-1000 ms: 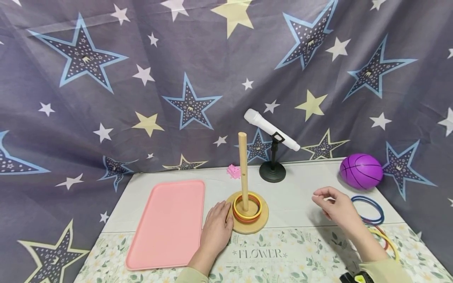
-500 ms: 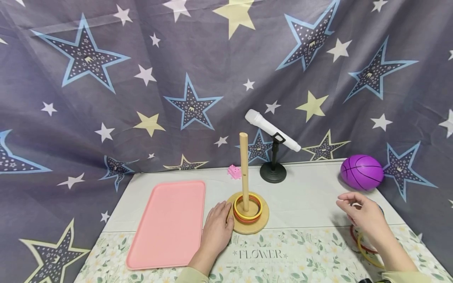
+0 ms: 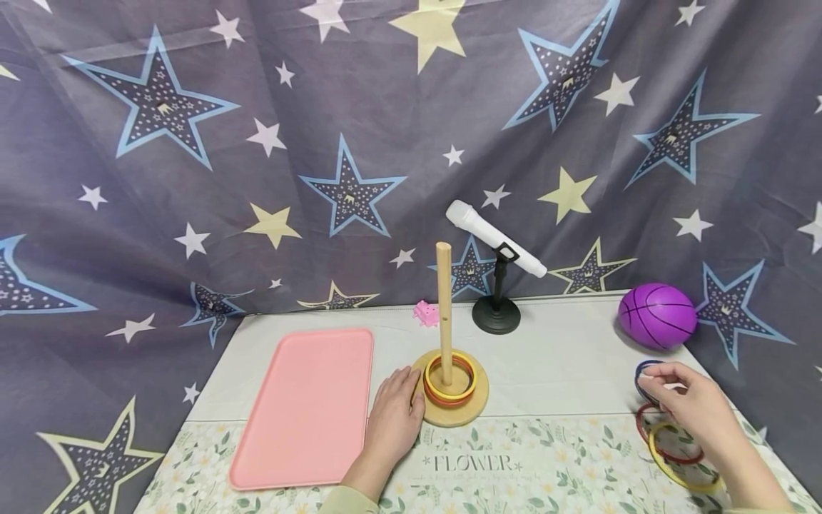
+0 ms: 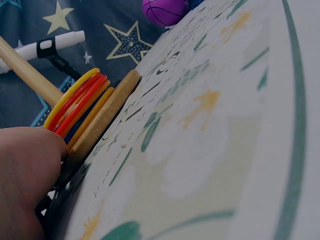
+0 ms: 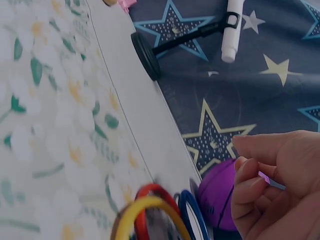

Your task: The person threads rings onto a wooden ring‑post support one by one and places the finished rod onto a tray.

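Observation:
My left hand (image 3: pixel 394 417) rests with relaxed fingers against the left edge of a wooden ring-toss stand (image 3: pixel 474 403), its round base flat on the table and its peg upright. Stacked around the peg are several rings, with a yellow ring (image 3: pixel 429 385) on top and red, orange and blue below, clearer in the left wrist view. My right hand (image 3: pixel 696 407), fingers loosely bent and holding nothing, hovers above loose rings at the right. Under it lie a blue ring (image 5: pixel 195 212), a red ring (image 5: pixel 141 220) and a yellow ring (image 5: pixel 125 220); the hand partly covers the blue one in the head view.
A pink tray (image 3: pixel 302 410) lies left of the stand. Behind it are a small pink object (image 3: pixel 426 313) and a white microphone (image 3: pixel 494 235) on a black stand (image 3: pixel 496 315). A purple ball (image 3: pixel 658 316) sits at the back right, near the star-patterned curtain (image 3: pixel 385 107).
My right hand has moved right, away from the middle of the table, to over the loose rings. The left hand has stayed at the stand's base.

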`<state>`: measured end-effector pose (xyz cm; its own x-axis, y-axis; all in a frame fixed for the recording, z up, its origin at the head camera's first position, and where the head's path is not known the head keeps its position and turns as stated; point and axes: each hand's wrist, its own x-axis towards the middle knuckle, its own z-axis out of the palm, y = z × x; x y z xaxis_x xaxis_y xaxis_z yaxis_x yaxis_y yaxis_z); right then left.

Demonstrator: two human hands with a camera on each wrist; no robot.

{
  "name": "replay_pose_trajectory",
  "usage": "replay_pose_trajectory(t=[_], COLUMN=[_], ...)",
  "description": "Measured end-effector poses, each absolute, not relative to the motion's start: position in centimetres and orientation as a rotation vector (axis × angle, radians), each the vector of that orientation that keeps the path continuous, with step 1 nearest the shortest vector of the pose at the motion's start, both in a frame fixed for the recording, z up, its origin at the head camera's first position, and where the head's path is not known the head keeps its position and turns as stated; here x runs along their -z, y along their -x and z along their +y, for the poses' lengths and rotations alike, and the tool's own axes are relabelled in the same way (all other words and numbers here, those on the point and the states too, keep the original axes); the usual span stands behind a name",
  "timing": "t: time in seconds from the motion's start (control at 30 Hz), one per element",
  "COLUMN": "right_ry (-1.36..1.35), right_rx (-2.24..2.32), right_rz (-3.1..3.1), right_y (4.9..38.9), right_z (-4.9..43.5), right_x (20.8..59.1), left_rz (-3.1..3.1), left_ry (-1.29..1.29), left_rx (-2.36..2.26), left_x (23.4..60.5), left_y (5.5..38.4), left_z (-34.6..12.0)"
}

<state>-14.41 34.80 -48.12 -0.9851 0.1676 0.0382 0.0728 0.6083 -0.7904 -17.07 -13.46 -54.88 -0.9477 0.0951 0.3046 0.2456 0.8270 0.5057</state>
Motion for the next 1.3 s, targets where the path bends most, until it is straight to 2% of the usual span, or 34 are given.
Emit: replay_pose_trajectory(t=[0.77,1.3], right_ry=[0.48,0.582], right_rx=[-1.233,-1.344], right_rz=[-2.817,-2.825], right_y=[13.5,12.9], right_z=[39.2,41.4], right_x=[49.7,52.7], left_rz=[-2.738,-2.741], left_ry=[0.268,0.27], left_rx=[0.802,0.809], left_x=[55.0,54.9], left_y=[17.1,17.0], left_z=[-13.5,-13.4])
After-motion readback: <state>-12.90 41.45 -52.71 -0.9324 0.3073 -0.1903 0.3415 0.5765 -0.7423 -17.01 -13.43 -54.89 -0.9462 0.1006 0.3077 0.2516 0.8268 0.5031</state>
